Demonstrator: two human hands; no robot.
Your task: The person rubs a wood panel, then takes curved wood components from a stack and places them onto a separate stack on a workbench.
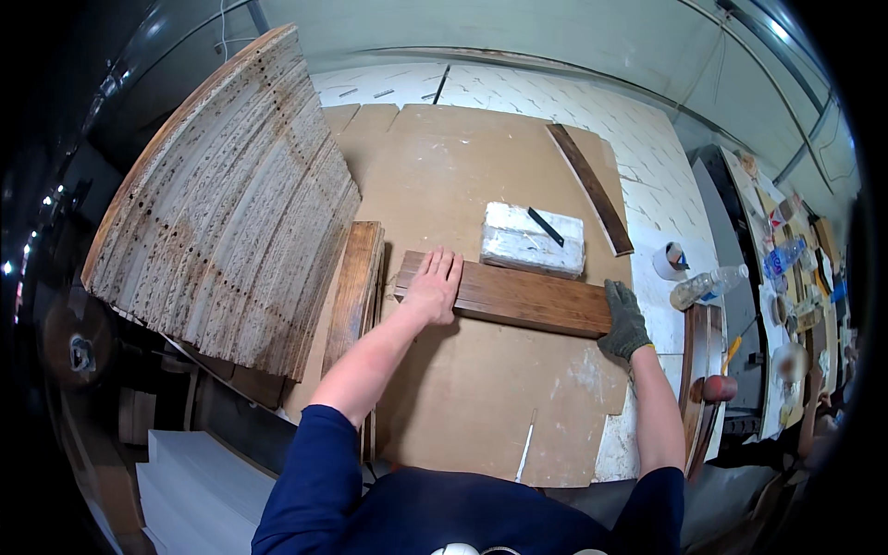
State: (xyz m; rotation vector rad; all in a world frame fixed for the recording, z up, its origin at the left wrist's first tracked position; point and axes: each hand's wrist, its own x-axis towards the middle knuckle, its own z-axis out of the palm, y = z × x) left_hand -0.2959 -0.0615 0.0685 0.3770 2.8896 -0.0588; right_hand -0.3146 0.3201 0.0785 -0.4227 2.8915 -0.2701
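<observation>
A short stack of dark brown wooden planks lies crosswise in front of me on the brown cardboard. My bare left hand rests flat on the stack's left end, fingers stretched out and pointing away from me. At the right end, my right hand, in a dark grey-green glove, presses against the planks with its fingers extended along the end. Part of its palm side is hidden. Just behind the stack sits a white wrapped block with a small black strip on top.
A tall stack of speckled boards rises at the left, with reddish-brown planks beside it. One dark plank lies at the far right. Further right are a white cup, a clear bottle and a cluttered side bench.
</observation>
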